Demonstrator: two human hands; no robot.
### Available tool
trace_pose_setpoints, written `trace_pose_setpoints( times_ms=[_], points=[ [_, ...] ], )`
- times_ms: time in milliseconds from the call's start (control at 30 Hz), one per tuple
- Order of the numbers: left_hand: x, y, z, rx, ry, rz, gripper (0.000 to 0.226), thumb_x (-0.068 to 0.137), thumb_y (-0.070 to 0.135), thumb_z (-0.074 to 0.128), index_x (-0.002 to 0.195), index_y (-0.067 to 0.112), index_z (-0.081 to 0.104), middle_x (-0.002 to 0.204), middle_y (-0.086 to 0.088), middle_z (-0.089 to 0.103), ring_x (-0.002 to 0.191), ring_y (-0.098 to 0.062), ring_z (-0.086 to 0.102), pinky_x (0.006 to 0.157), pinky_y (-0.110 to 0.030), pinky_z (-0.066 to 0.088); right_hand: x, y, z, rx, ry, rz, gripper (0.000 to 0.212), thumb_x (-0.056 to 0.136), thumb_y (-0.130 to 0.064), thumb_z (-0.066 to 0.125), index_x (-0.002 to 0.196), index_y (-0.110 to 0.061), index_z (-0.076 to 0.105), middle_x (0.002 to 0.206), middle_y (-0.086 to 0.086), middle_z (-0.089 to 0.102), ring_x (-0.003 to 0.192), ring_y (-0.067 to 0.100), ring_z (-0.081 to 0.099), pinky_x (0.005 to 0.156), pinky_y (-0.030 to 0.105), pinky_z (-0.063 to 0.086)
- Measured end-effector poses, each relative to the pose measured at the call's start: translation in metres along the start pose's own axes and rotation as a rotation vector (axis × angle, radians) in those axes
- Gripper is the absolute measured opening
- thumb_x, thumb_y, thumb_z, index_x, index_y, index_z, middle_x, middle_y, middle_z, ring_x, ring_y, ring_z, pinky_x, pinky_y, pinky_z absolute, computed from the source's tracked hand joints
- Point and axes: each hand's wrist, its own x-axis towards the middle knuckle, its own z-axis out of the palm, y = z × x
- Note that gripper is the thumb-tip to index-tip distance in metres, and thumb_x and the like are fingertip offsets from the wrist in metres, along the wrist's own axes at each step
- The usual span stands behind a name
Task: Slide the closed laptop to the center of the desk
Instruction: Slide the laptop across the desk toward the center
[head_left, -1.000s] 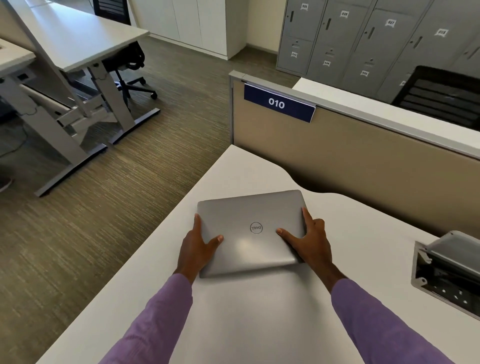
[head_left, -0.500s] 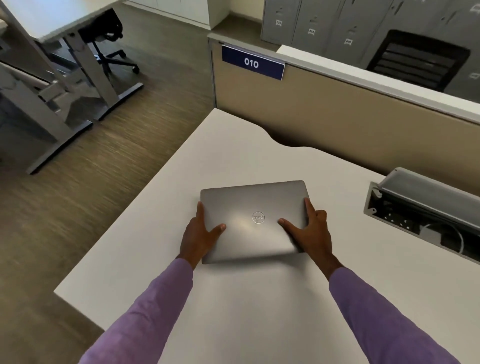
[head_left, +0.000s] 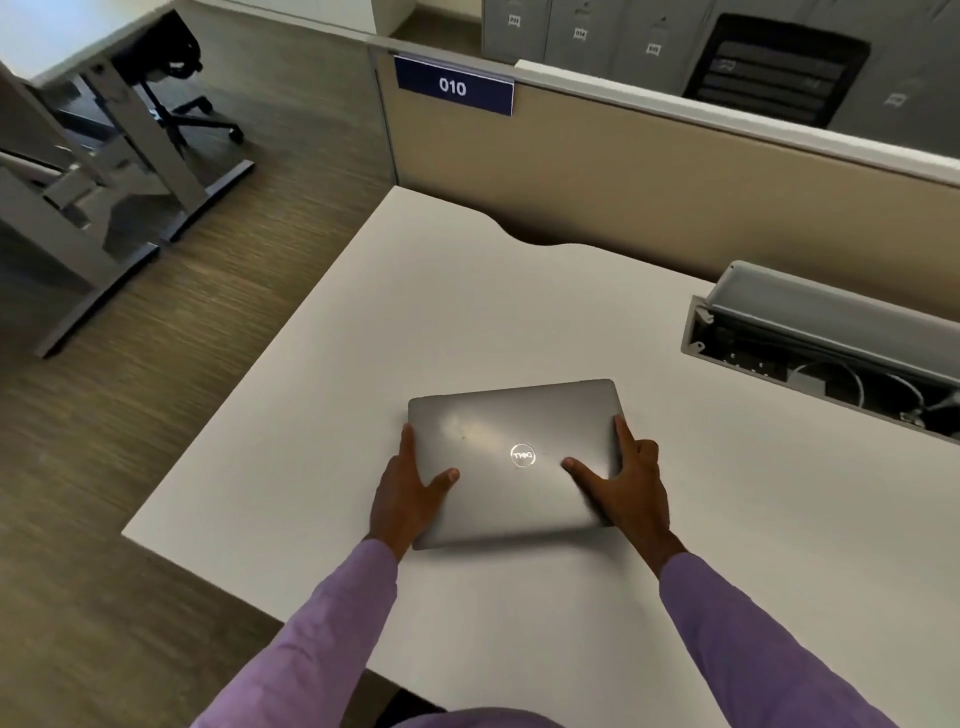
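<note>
A closed grey laptop (head_left: 511, 441) with a round logo lies flat on the white desk (head_left: 415, 322), toward its left half. My left hand (head_left: 408, 493) grips the laptop's left edge, thumb on the lid. At the right edge, my right hand (head_left: 623, 488) holds it the same way, thumb on top and fingers along the side. Both purple sleeves reach in from the bottom of the view.
An open cable tray (head_left: 810, 348) with wires and its raised grey lid is set into the desk at the right. A beige partition (head_left: 649, 176) with a "010" sign (head_left: 453, 85) runs along the back. The desk's left edge drops to carpet; another desk and a chair stand at far left.
The laptop, held by both hands, has slid away from the desk's back-left corner toward me and to the right. More of the cable tray has come into view.
</note>
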Motion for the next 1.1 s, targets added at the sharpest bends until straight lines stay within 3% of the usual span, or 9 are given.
trace_pose_setpoints(
  times_ms=[233,433,700,933,1100],
  points=[
    [-0.024,-0.002,0.014,0.005,-0.039,0.006,0.101,0.082,0.051,0.071,0.157,0.032,0.005,0.142,-0.008,0.052,0.127,-0.031,0.052,0.100,-0.039,0.045,-0.029,0.029,-0.001,0.013,0.037,0.040,0.113,0.055,-0.095,0.059,0.150,-0.049,0.019,0.110,-0.009,0.034,0.095,0.014,0.053,0.078,0.036,0.051],
    [-0.033,-0.004,0.020,0.005,-0.069,-0.008,0.107,0.084,0.048,0.070,0.158,0.019,-0.002,0.153,-0.011,0.041,0.137,-0.031,0.045,0.110,-0.043,0.041,-0.041,0.035,-0.001,-0.006,0.060,0.024,0.109,0.060,-0.090,0.062,0.151,-0.045,0.021,0.111,-0.008,0.035,0.096,0.017,0.055,0.074,0.033,0.049],
    [-0.042,-0.009,0.023,0.116,-0.106,0.009,0.096,0.090,0.050,0.062,0.158,0.018,0.001,0.153,-0.012,0.038,0.136,-0.032,0.045,0.106,-0.039,0.039,-0.057,0.040,0.005,-0.052,0.080,0.023,0.102,0.070,-0.083,0.060,0.152,-0.035,0.024,0.117,-0.001,0.040,0.108,0.025,0.056,0.085,0.043,0.055],
    [-0.046,-0.006,0.025,0.299,-0.122,0.060,0.089,0.096,0.056,0.047,0.158,0.015,-0.004,0.152,-0.013,0.036,0.130,-0.036,0.050,0.101,-0.046,0.046,-0.060,0.042,0.008,-0.154,0.117,0.007,0.095,0.075,-0.077,0.061,0.149,-0.026,0.032,0.114,0.006,0.046,0.104,0.033,0.056,0.086,0.045,0.053],
    [-0.047,-0.005,0.024,0.399,-0.129,0.079,0.086,0.099,0.053,0.042,0.157,0.012,-0.007,0.150,-0.015,0.037,0.124,-0.039,0.053,0.096,-0.048,0.048,-0.063,0.043,0.013,-0.312,0.178,-0.032,0.086,0.079,-0.073,0.060,0.144,-0.019,0.044,0.105,0.011,0.052,0.091,0.035,0.056,0.076,0.043,0.049]
  ],
)
